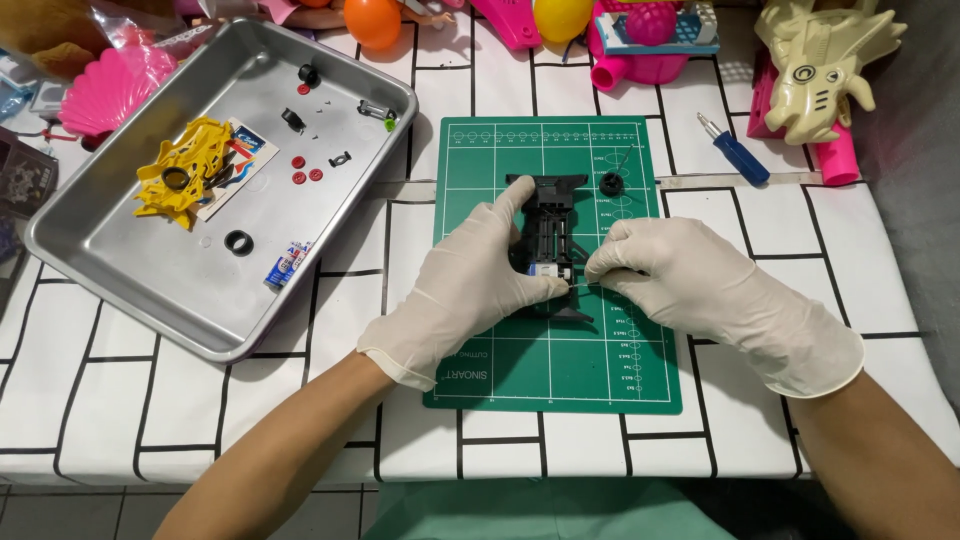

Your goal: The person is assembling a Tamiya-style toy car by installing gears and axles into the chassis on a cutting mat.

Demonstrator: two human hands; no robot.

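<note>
A: So you're wearing thin off-white disposable gloves on your left hand (470, 285) and right hand (700, 285)?

B: Yep, they're wrinkling a bit, cuffs are rolling up at your wrists, forearms are showing bare, no sleeves.

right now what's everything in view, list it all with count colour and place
cutting mat: 1, green, middle of the table
toy car frame: 1, black, on the mat, held by both hands
loose wheel: 1, black, on the mat right of the frame
screwdriver: 1, blue handle, right of the mat
tray: 1, silver metal, left of the mat
car shell: 1, yellow, in the tray
rings: 2 seen, black, in the tray
small round parts: about 4, red, in the tray
battery: 1, blue and white, tray's near edge
toy creature: 1, cream, far right
balls: 2, orange and yellow, far edge
shell-shaped toy: 1, pink, far left
tablecloth: 1, white with black lines
left hand: white glove, on the frame
right hand: white glove, on the frame
</note>
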